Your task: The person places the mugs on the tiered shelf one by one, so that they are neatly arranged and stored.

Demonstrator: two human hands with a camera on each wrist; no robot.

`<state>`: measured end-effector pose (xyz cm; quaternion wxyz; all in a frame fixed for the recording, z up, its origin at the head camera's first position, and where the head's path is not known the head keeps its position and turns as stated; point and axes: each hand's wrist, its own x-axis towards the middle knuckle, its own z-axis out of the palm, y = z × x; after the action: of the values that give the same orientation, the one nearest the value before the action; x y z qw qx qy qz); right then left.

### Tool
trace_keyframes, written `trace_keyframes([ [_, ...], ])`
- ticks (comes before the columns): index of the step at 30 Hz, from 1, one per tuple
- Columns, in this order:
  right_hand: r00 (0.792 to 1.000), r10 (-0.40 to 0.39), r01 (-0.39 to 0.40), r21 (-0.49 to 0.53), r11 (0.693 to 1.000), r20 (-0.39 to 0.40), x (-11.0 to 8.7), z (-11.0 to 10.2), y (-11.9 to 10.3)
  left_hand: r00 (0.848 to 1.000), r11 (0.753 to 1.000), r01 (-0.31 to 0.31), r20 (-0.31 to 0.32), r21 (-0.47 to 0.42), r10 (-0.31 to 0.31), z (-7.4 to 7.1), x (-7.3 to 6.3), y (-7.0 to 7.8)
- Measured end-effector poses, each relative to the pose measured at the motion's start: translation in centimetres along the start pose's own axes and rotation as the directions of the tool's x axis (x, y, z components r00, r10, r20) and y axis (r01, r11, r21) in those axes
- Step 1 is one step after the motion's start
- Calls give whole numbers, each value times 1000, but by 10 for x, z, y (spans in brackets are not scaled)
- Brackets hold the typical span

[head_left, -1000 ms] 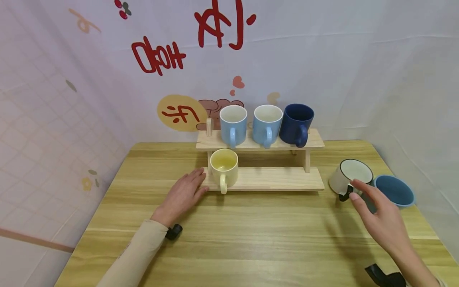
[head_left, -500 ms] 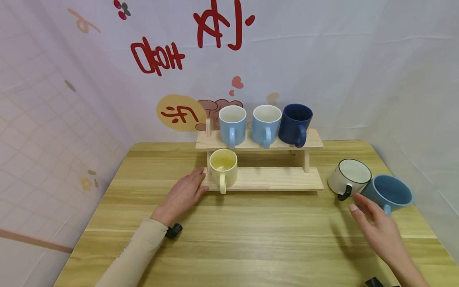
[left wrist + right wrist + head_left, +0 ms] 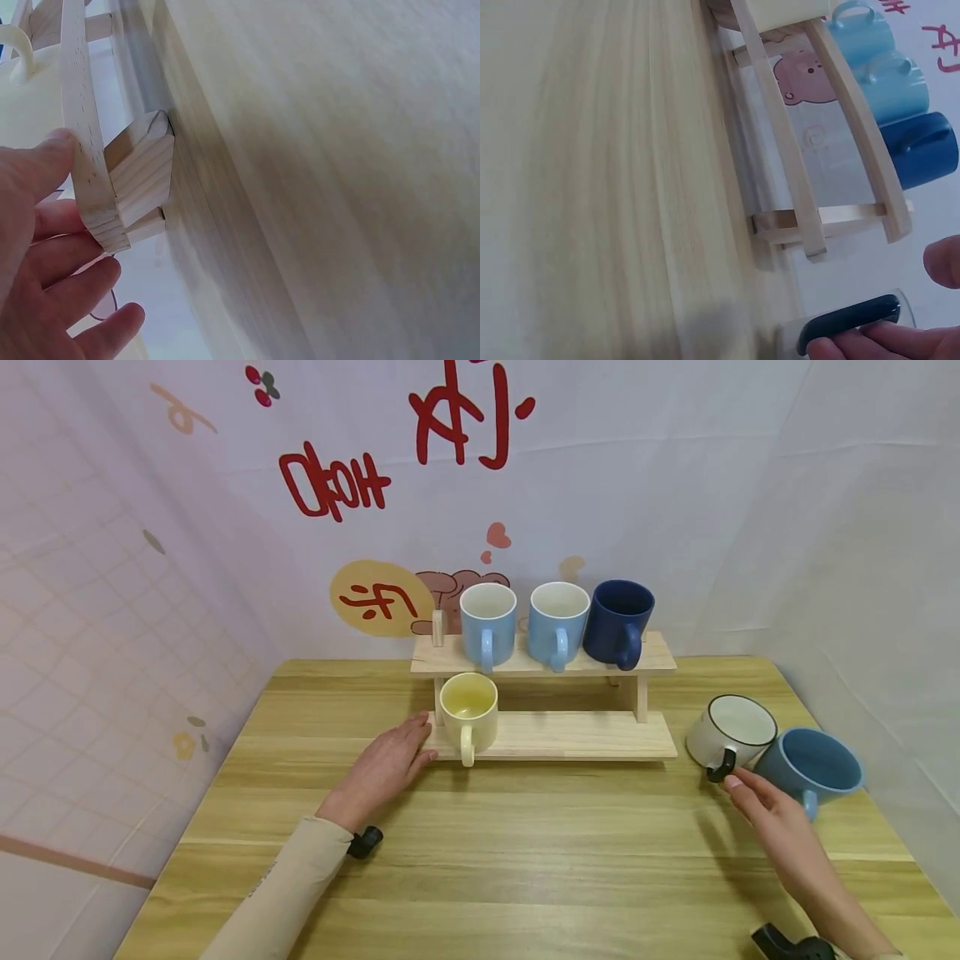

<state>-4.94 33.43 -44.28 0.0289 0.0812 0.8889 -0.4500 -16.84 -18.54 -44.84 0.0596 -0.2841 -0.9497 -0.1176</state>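
In the head view, my left hand (image 3: 378, 774) holds the left end of the two-tier wooden rack (image 3: 585, 735), thumb at the front edge, fingers around the end. The left wrist view shows the board end (image 3: 101, 217) between that thumb and fingers. My right hand (image 3: 780, 822) touches the black handle of a white mug (image 3: 742, 720) with a dark rim, standing on the table right of the rack. In the right wrist view, the fingers meet the handle (image 3: 851, 322) while the thumb (image 3: 941, 262) is apart from it. Beside it is a blue mug (image 3: 817, 760), handle toward me.
A yellow mug (image 3: 468, 718) stands at the left of the lower shelf. Two light blue mugs (image 3: 487, 631) and a dark blue mug (image 3: 618, 622) occupy the upper shelf. Cloth walls (image 3: 675, 485) rise behind and beside the wooden table (image 3: 525, 860).
My right hand has dropped and drawn in to the white mug's handle, its thumb and fingers closer together. The left hand keeps its place on the rack.
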Motion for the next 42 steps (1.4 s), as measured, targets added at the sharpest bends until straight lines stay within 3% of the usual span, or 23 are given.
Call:
trace_keyframes([
  [10, 996, 91, -90, 104, 990, -4, 14, 5, 0, 998, 999, -46, -52, -8, 46, 0, -1, -1],
  [13, 997, 73, -69, 219, 973, -10, 17, 6, -1, 996, 997, -74, -51, 34, 76, 1, -1, 0],
  [15, 999, 39, -33, 342, 939, -10, 19, 7, 0, 996, 995, -82, -42, 62, 84, 2, -1, 0],
  [20, 999, -33, 19, 591, 806, 13, 25, 8, 2, 997, 993, -68, -13, 93, 70, 4, -2, 1],
  [24, 997, -69, 21, 686, 727, 43, 28, 7, 5, 999, 995, -54, -3, 87, 54, 4, -3, 0],
  [26, 995, -81, 20, 710, 704, 52, 29, 6, 5, 999, 995, -50, -2, 82, 50, 4, -3, -1],
  [30, 995, -82, 16, 719, 695, 57, 31, 6, 5, 999, 996, -48, 0, 77, 48, 4, -3, -1],
  [38, 997, -71, 42, 692, 721, 14, 33, 11, 7, 998, 996, -55, -3, 67, 55, 3, -2, 0],
  [42, 996, -79, 77, 708, 702, -30, 33, 15, 6, 999, 997, -50, -3, 57, 50, 3, -3, 0],
])
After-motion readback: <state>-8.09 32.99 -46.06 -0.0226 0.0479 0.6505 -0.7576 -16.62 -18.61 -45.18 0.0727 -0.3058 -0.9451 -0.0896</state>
